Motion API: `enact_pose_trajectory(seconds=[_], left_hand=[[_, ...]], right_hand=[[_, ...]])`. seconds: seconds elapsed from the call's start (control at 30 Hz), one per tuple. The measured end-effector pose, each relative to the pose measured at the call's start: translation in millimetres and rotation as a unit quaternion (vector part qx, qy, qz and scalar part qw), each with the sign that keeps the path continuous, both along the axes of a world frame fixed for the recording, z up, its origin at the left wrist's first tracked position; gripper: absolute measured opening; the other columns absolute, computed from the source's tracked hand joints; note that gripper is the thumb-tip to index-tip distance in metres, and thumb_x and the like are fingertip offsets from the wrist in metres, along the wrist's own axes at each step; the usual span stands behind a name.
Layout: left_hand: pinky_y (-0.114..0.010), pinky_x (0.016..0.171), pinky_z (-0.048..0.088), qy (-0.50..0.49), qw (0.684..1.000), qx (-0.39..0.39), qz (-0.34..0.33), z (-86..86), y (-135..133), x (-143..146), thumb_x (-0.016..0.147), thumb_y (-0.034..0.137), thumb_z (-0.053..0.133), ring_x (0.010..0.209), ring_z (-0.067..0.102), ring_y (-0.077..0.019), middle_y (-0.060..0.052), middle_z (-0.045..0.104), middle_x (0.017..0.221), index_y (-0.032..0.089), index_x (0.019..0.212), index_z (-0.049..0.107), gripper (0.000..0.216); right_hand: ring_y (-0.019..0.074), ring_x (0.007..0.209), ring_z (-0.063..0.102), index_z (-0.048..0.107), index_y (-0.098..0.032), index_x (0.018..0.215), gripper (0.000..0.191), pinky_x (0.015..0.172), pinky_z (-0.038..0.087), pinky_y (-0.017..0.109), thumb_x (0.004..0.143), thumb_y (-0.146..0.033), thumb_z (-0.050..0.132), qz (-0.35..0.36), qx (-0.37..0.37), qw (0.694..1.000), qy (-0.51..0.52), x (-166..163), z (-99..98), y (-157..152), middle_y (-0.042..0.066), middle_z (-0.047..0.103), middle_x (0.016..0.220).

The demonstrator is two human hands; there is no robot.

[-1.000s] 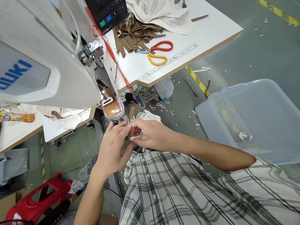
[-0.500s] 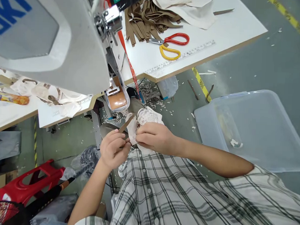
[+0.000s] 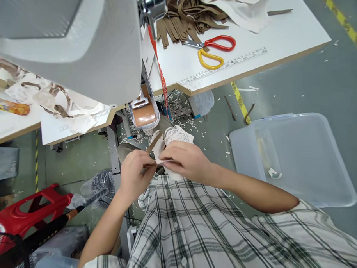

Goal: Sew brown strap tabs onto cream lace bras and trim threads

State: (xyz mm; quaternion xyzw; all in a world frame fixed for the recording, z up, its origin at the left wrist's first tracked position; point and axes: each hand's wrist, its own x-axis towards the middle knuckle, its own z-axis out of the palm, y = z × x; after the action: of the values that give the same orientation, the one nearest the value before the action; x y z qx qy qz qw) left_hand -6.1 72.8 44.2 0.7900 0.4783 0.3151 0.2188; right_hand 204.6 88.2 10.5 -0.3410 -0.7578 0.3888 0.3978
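Note:
My left hand (image 3: 134, 175) pinches a thin brown strap (image 3: 153, 143) that sticks up to the right. Close beside it, my right hand (image 3: 185, 161) grips a small white lace fabric piece (image 3: 178, 134), with its fingers closed on the piece's edge. Both hands meet just above my plaid shirt, below the sewing machine's post bed (image 3: 144, 112). The white sewing machine head (image 3: 67, 40) fills the upper left.
On the white table (image 3: 287, 40) lie red and yellow scissors (image 3: 212, 50), a pile of brown straps (image 3: 185, 21) and cream fabric. A clear plastic bin lid (image 3: 297, 157) sits on the floor at right. A red stool (image 3: 29, 211) stands at lower left.
The view has tilted, so the machine and table sit higher. My left hand went from open fingers to a pinch on the brown strap. My right hand kept hold of the lace piece.

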Motion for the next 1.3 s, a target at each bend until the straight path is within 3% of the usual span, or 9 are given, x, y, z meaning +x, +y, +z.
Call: enact_pose_trajectory(seconds=[0.07, 0.13, 0.23, 0.4, 0.8, 0.97, 1.1, 1.2, 1.3], left_hand=[[-0.027, 0.072, 0.047, -0.072, 0.982, -0.175, 0.013, -0.5, 3.3, -0.5, 0.089, 0.022, 0.067, 0.081, 0.060, -0.0151, -0.003, 0.064, 0.089, 0.021, 0.081, 0.058, 0.012], [-0.028, 0.079, 0.049, -0.173, 0.932, -0.318, 0.013, -3.9, 5.7, -1.5, 0.090, 0.031, 0.068, 0.090, 0.061, -0.0169, -0.006, 0.065, 0.101, 0.020, 0.082, 0.057, 0.018], [-0.027, 0.078, 0.048, -0.303, 0.845, -0.437, 0.044, -10.2, 6.5, -0.7, 0.089, 0.041, 0.069, 0.084, 0.059, -0.0142, -0.004, 0.065, 0.100, 0.019, 0.087, 0.060, 0.024], [-0.022, 0.066, 0.045, -0.375, 0.772, -0.502, 0.109, -9.1, 5.3, 6.6, 0.080, 0.047, 0.078, 0.069, 0.053, -0.0104, 0.000, 0.060, 0.080, 0.017, 0.087, 0.064, 0.034], [-0.021, 0.059, 0.043, -0.380, 0.760, -0.514, 0.119, -5.7, 4.6, 9.5, 0.075, 0.047, 0.082, 0.061, 0.052, -0.0097, 0.001, 0.059, 0.069, 0.016, 0.082, 0.065, 0.036], [-0.020, 0.057, 0.043, -0.386, 0.761, -0.506, 0.126, -6.3, 4.0, 11.5, 0.078, 0.045, 0.080, 0.058, 0.052, -0.0087, 0.003, 0.059, 0.067, 0.016, 0.083, 0.064, 0.034], [-0.019, 0.055, 0.043, -0.389, 0.773, -0.471, 0.173, -7.0, 4.1, 15.1, 0.077, 0.044, 0.080, 0.057, 0.051, -0.0081, 0.003, 0.059, 0.065, 0.017, 0.081, 0.063, 0.033], [-0.020, 0.060, 0.047, -0.392, 0.788, -0.433, 0.196, -8.7, 2.8, 17.8, 0.077, 0.042, 0.079, 0.061, 0.055, -0.0094, 0.003, 0.061, 0.069, 0.018, 0.083, 0.062, 0.030], [-0.023, 0.070, 0.050, -0.380, 0.816, -0.389, 0.196, -11.4, -0.5, 20.0, 0.081, 0.038, 0.077, 0.071, 0.059, -0.0112, 0.001, 0.064, 0.077, 0.019, 0.086, 0.063, 0.025]], right_hand=[[0.0160, 0.083, 0.062, 0.073, -0.020, 0.092, 0.017, 0.075, 0.049, 0.029, 0.094, -0.033, 0.062, 0.011, -0.139, 0.990, 0.017, 0.6, 3.1, 3.5, 0.004, 0.071, 0.086], [0.0149, 0.077, 0.061, 0.074, -0.018, 0.091, 0.022, 0.069, 0.048, 0.028, 0.089, -0.039, 0.068, 0.033, -0.298, 0.953, 0.048, 0.8, 4.9, 7.1, 0.003, 0.070, 0.082], [0.0128, 0.069, 0.058, 0.075, -0.015, 0.092, 0.034, 0.061, 0.045, 0.025, 0.082, -0.048, 0.074, 0.079, -0.451, 0.881, 0.116, -0.4, 3.7, 10.7, 0.002, 0.068, 0.078], [0.0118, 0.071, 0.059, 0.075, -0.015, 0.092, 0.030, 0.063, 0.045, 0.024, 0.076, -0.041, 0.079, 0.087, -0.513, 0.836, 0.175, -4.1, -1.0, 11.1, 0.002, 0.070, 0.082], [0.0105, 0.063, 0.058, 0.070, -0.015, 0.084, 0.029, 0.056, 0.044, 0.022, 0.075, -0.041, 0.079, 0.077, -0.542, 0.819, 0.172, -4.2, 0.1, 9.7, 0.001, 0.068, 0.075], [0.0120, 0.064, 0.057, 0.065, -0.016, 0.084, 0.031, 0.055, 0.044, 0.024, 0.080, -0.046, 0.073, 0.078, -0.503, 0.850, 0.136, -2.9, 0.0, 8.9, 0.001, 0.065, 0.076], [0.0206, 0.090, 0.061, 0.066, -0.020, 0.100, 0.026, 0.081, 0.051, 0.037, 0.084, -0.039, 0.070, -0.063, -0.233, 0.970, 0.031, -0.8, -1.3, 4.1, 0.006, 0.067, 0.098], [0.0249, 0.103, 0.059, 0.068, -0.024, 0.104, 0.021, 0.095, 0.046, 0.044, 0.088, -0.038, 0.069, -0.145, -0.022, 0.988, -0.040, -1.6, -5.1, -0.8, 0.008, 0.066, 0.107], [0.0231, 0.098, 0.061, 0.070, -0.025, 0.104, 0.019, 0.089, 0.048, 0.040, 0.094, -0.041, 0.064, -0.123, 0.013, 0.990, -0.066, -5.5, -7.5, -4.0, 0.007, 0.068, 0.103]])
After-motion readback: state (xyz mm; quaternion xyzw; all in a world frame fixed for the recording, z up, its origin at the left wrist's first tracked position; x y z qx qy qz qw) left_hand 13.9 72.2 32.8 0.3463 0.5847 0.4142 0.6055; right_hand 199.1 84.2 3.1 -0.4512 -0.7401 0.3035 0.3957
